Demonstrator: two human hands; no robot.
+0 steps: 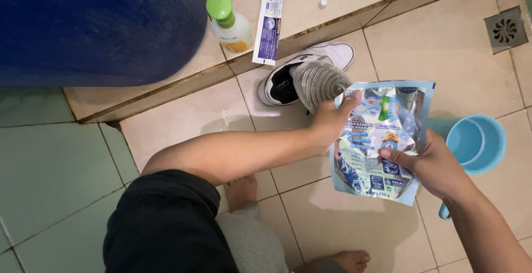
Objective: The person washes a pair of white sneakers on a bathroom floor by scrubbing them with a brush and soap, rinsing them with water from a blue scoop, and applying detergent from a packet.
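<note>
Holding a blue refill pouch [379,140] over the tiled floor [343,217], both hands closed on it. Left hand [332,120] pinches the top left corner, thumb on the printed face. Right hand [438,167] grips the right edge lower down, thumb across the front. Pouch sits upright, slightly tilted, between the two hands.

Just behind the left hand: a white sneaker [310,73] lying on the floor against the step, with a grey ribbed thing [318,82] resting on it; what it is, cannot tell. To the right, partly behind the pouch and right wrist, a light blue plastic dipper [476,143]. On the raised ledge [166,79]: a green-capped spray bottle [228,22] and a toothpaste tube [269,22], side by side, beside a dark blue barrel [100,26]. Floor drain [505,29] at far right. Bare feet visible below.
</note>
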